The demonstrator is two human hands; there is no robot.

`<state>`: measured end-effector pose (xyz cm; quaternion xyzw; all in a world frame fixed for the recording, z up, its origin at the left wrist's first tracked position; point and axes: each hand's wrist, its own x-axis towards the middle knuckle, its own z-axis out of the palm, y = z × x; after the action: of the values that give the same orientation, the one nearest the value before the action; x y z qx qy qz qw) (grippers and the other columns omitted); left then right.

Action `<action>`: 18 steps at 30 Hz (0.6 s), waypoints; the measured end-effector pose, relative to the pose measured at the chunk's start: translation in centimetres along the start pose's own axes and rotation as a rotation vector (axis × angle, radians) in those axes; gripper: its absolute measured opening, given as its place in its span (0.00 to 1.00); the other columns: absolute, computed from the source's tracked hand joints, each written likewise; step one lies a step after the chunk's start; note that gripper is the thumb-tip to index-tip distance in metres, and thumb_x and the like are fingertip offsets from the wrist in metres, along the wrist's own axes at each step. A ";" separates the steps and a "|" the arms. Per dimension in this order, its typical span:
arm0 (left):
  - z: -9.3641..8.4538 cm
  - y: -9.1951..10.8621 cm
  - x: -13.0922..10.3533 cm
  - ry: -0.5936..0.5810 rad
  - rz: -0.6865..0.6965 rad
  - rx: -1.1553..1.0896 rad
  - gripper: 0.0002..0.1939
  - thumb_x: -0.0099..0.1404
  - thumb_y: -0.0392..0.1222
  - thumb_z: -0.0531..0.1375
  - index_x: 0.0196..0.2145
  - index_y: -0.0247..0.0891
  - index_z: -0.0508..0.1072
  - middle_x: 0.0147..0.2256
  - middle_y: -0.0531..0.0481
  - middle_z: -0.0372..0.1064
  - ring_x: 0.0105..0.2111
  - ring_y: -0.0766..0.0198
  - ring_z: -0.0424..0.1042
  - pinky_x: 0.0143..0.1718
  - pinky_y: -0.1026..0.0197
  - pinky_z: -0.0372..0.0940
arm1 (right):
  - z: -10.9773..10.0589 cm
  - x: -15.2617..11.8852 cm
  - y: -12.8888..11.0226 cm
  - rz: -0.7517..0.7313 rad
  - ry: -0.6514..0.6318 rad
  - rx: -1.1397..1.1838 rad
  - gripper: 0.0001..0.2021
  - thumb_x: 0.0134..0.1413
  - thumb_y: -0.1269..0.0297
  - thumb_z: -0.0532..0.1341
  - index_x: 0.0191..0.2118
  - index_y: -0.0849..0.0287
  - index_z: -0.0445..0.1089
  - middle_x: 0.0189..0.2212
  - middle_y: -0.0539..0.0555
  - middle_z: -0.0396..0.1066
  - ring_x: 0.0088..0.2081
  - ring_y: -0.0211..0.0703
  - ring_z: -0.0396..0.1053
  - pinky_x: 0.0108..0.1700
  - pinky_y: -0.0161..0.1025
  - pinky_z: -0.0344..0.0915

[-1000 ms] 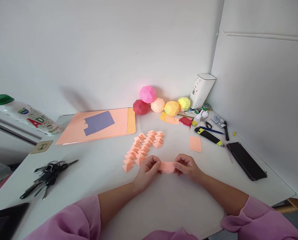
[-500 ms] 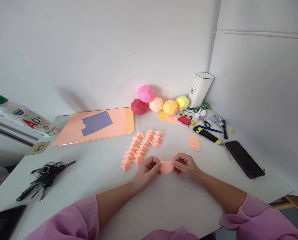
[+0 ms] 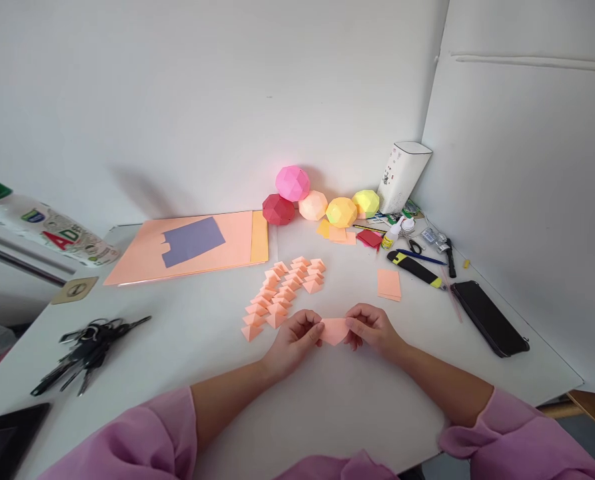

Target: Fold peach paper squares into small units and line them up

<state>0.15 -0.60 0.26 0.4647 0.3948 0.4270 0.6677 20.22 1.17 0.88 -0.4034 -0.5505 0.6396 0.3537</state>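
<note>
A small peach paper piece, with a straight top edge and a pointed lower edge, is stretched between both hands just above the table. My left hand pinches its left end between thumb and fingers. At its right end, my right hand grips it the same way. Beyond my left hand lie rows of folded peach paper triangles, overlapping one another. Flat peach paper rectangles rest in a small stack past my right hand.
Faceted paper balls stand against the wall. On the right lie a utility knife, a black phone-like case and a glue bottle. Large peach sheets, a bunch of keys and a white bottle occupy the left side.
The head view has shifted very slightly. Both hands keep their pinch on the peach paper piece, which looks almost the same.
</note>
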 end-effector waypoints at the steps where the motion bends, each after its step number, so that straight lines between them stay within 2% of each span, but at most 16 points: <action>1: 0.0 -0.1 0.0 0.000 -0.002 -0.004 0.15 0.58 0.51 0.61 0.29 0.36 0.65 0.26 0.54 0.63 0.25 0.69 0.63 0.28 0.65 0.60 | 0.0 0.0 0.0 -0.005 0.001 0.005 0.10 0.54 0.58 0.60 0.31 0.61 0.67 0.20 0.50 0.72 0.19 0.34 0.66 0.22 0.32 0.59; 11: 0.1 0.1 0.1 0.045 -0.002 0.051 0.17 0.56 0.54 0.62 0.30 0.37 0.65 0.26 0.55 0.61 0.24 0.70 0.62 0.27 0.65 0.60 | 0.1 0.1 0.2 -0.055 0.033 0.010 0.10 0.52 0.59 0.62 0.35 0.61 0.69 0.22 0.51 0.70 0.22 0.36 0.66 0.23 0.33 0.60; 18: 0.0 0.2 0.1 0.009 0.050 0.049 0.16 0.58 0.52 0.60 0.33 0.36 0.68 0.29 0.52 0.64 0.26 0.69 0.62 0.27 0.64 0.61 | -0.1 0.3 0.5 -0.008 0.020 -0.047 0.10 0.52 0.59 0.62 0.37 0.60 0.69 0.22 0.50 0.68 0.25 0.37 0.67 0.25 0.33 0.61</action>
<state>0.09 -0.50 0.44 0.4886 0.3964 0.4359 0.6435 20.12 1.42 0.34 -0.4158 -0.5632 0.6211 0.3523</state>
